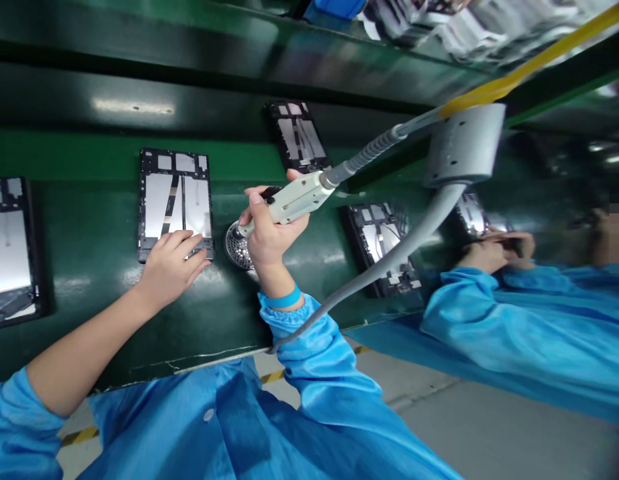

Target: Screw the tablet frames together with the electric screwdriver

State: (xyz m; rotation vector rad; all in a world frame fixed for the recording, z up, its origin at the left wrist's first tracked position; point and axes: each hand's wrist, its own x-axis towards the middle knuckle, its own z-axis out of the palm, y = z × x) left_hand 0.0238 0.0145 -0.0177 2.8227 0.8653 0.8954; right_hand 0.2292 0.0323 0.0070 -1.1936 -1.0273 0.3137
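Note:
My left hand (170,265) lies flat, fingers spread, on the near edge of an open tablet frame (174,200) on the green belt. My right hand (270,230) is wrapped round a pale electric screwdriver (294,200), whose tip points down at a small round metal screw dish (238,245) beside the frame. A grey corrugated cable (374,150) runs from the screwdriver up to the right.
Other tablet frames lie on the green conveyor (89,280): one at the far left (9,250), one further back (297,135), one to the right (382,243). A co-worker in a blue coat (514,320) works at the right. A grey bracket (464,143) hangs from a yellow rail.

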